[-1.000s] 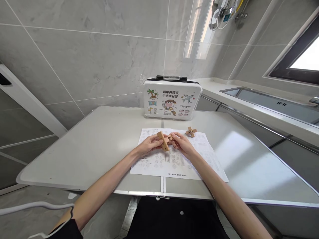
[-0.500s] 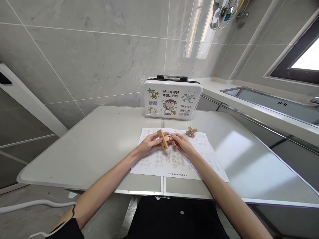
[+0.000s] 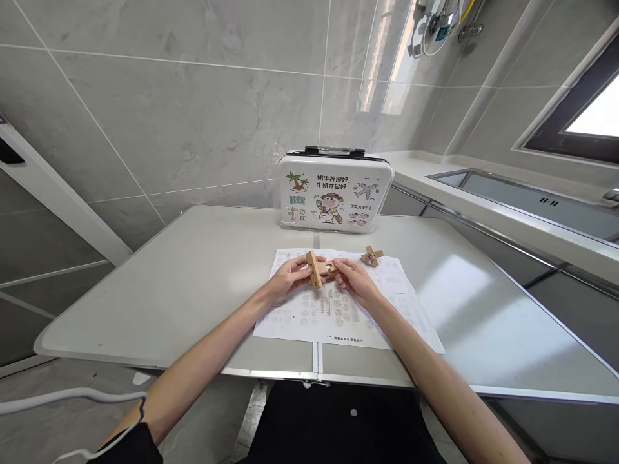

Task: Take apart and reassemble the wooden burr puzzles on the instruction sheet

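Note:
My left hand (image 3: 291,278) is closed around a slanted wooden puzzle piece (image 3: 314,269) with dark marks on it. From its right side stick out notched wooden puzzle pieces (image 3: 329,269), pinched at their far end by the fingers of my right hand (image 3: 354,278). Whether the parts are fully joined I cannot tell, as my fingers hide some of them. Beneath both hands lies a printed instruction sheet (image 3: 338,332) with small drawings. Beyond my right hand, a cross-shaped group of wooden pieces (image 3: 372,256) rests at the sheet's upper edge.
A white cartoon-printed case (image 3: 336,193) with a black handle stands at the back of the folding table (image 3: 159,283), near the tiled wall. To the right runs a counter with a sink (image 3: 541,200). A white cable (image 3: 72,393) hangs at the lower left.
Both hands have shifted slightly, and the notched pieces between them show more fully. The slanted piece has turned a little. The cross-shaped group stays where it was.

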A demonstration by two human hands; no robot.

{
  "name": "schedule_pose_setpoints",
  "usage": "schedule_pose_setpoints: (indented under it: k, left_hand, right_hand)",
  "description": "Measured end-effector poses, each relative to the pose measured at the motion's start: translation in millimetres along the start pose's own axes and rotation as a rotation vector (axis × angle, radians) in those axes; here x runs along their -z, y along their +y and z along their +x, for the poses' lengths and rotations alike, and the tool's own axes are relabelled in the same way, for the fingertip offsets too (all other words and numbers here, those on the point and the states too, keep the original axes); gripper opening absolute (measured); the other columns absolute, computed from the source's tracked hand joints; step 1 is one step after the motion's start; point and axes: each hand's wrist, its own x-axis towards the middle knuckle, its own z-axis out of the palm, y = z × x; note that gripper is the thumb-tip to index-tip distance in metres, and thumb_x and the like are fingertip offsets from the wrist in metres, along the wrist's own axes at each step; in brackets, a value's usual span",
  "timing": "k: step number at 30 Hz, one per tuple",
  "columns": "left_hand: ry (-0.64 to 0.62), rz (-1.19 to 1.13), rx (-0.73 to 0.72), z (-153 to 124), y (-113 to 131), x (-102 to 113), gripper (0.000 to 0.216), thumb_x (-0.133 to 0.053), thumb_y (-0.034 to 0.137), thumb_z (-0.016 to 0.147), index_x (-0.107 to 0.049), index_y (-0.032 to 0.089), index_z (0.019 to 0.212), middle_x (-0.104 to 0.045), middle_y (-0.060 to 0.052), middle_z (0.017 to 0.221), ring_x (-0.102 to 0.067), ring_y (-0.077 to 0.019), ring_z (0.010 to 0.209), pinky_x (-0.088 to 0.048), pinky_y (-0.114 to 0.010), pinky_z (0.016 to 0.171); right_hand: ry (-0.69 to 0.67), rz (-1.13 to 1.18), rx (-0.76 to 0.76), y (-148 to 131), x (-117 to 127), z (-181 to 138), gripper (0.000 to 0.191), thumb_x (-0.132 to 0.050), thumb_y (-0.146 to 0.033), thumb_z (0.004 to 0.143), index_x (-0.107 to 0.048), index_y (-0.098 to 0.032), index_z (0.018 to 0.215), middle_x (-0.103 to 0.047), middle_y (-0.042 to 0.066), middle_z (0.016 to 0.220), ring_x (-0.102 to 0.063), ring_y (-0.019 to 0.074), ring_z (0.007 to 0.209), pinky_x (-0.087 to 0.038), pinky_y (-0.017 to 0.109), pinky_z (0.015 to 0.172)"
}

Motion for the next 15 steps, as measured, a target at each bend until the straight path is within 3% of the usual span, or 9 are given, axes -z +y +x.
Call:
schedule_pose_setpoints:
  k: [5,15]
  left_hand:
    - [0.008,-0.025,0.0,1.3,-2.6,4.6,0.047,-0.078,0.031,0.088,-0.067,0.015,0.13,-0.071,-0.015,0.119,-0.071,-0.0199,0.091,-0.051,-0.035,0.093]
    - [0.007,-0.032,-0.029,0.8,-0.8,4.5,0.044,-0.079,0.029,0.085,-0.071,0.017,0.126,-0.066,-0.015,0.135,-0.071,-0.021,0.095,-0.054,-0.036,0.094]
  right_hand:
    - [0.043,-0.041,0.035,1.1,-0.4,-0.5,0.053,-0.079,-0.069,0.075,-0.065,-0.022,0.094,-0.051,-0.005,0.057,-0.04,0.01,0.05,-0.033,0.026,0.049]
    - [0.062,-0.082,0.152,2.8,-2.0,1.8,0.048,-0.075,-0.068,0.08,-0.066,-0.024,0.096,-0.058,-0.003,0.064,-0.04,0.0114,0.052,-0.032,0.028,0.052]
